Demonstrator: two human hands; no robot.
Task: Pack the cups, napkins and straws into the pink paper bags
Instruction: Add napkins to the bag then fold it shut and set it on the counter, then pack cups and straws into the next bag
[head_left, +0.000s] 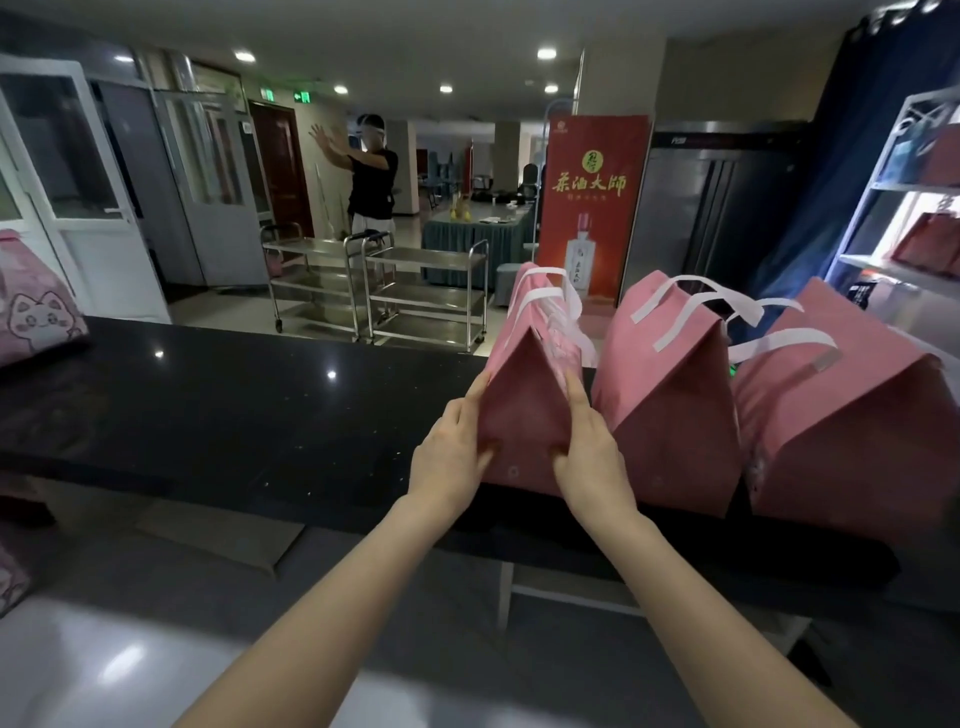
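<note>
Three pink paper bags with white handles stand in a row on the black counter (218, 415). My left hand (452, 452) and my right hand (587, 447) grip the two lower sides of the leftmost pink bag (524, 379), thumbs pressed on its near face. Its top is pinched together, handles upright. The middle pink bag (670, 395) and the right pink bag (852, 431) stand close beside it, tops folded in. No cups, napkins or straws show; the bags' contents are hidden.
Another pink bag with a cat print (36, 317) sits at the counter's far left. Beyond the counter stand two steel trolleys (374, 286), a red banner (592, 208) and a person in black (371, 182). A white shelf (904, 197) rises at the right.
</note>
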